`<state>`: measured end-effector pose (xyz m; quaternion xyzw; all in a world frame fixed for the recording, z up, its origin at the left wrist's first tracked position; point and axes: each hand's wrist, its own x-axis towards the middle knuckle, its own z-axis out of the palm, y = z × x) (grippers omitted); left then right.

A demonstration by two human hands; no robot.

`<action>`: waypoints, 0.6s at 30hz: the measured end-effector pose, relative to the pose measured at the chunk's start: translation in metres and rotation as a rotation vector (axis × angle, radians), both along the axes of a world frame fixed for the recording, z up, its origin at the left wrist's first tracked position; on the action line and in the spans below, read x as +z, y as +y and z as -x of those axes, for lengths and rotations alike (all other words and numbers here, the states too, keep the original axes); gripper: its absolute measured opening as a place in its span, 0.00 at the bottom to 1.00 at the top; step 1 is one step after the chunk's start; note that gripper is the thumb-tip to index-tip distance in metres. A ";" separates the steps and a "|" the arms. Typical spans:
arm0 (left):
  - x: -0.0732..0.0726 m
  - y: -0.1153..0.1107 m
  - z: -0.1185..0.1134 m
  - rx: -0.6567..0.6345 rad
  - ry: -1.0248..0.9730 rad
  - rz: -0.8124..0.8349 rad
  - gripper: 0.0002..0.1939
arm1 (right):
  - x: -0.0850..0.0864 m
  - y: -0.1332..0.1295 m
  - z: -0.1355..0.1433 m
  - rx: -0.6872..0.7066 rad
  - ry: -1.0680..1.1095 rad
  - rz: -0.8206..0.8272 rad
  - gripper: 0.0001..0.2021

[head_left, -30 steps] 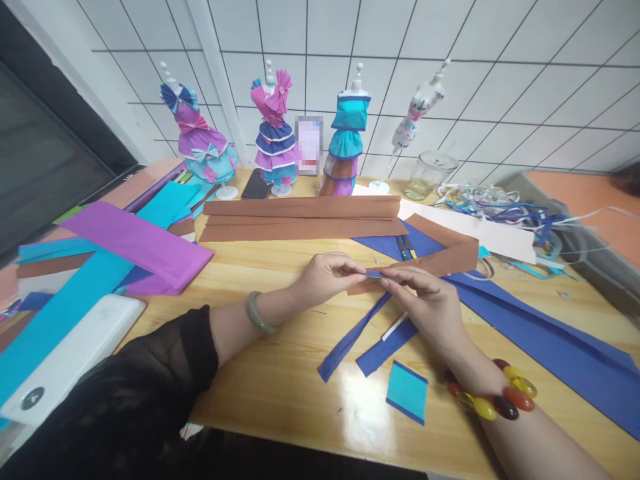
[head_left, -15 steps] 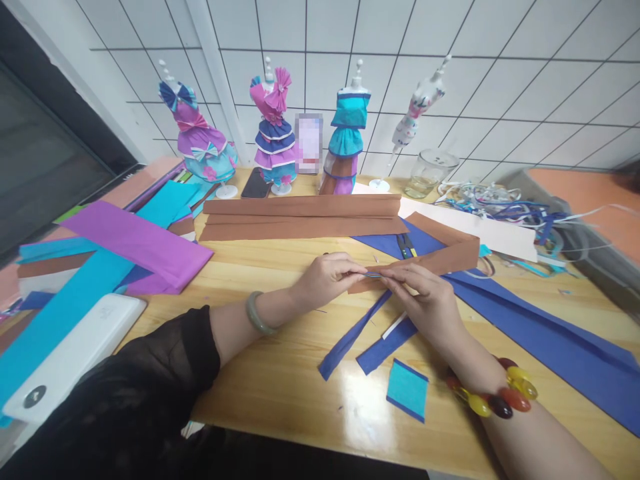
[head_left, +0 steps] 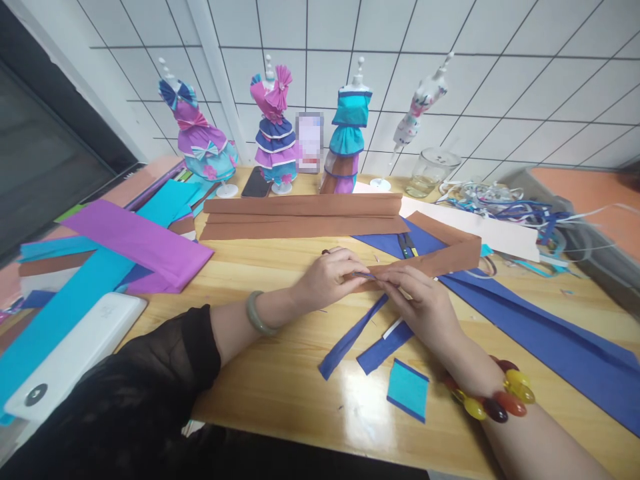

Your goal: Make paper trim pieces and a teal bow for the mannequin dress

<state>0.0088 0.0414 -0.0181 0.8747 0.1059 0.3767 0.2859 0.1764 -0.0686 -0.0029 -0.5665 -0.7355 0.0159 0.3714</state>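
At the middle of the table, my left hand and my right hand meet fingertip to fingertip. Both pinch a small, narrow blue strip, most of it covered by the fingers. Behind and beneath it runs a folded brown cloth strip. Two cut dark blue strips lie just below my hands, one with a white edge. A teal square with blue borders rests closer to the table's front. Small snips with dark and yellow handles lie past my fingers.
Along the tiled wall stand three dressed mini mannequins and a bare one. Purple cloth and a white power bank are at left. A glass jar, tangled ribbons and long blue cloth are at right.
The small blue strip has tilted between my fingertips, and more of it shows at the left hand. Both hands have shifted only slightly. The other things lie as before.
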 end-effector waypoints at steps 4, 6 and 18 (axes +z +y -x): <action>-0.001 0.000 0.000 -0.023 0.004 0.024 0.07 | 0.000 0.000 0.003 0.005 0.035 0.040 0.09; -0.001 0.000 0.000 -0.040 0.002 0.025 0.07 | -0.001 0.000 0.005 0.006 0.043 0.068 0.11; 0.001 -0.002 -0.001 -0.038 -0.004 0.072 0.06 | -0.003 0.001 0.006 0.011 0.038 0.038 0.08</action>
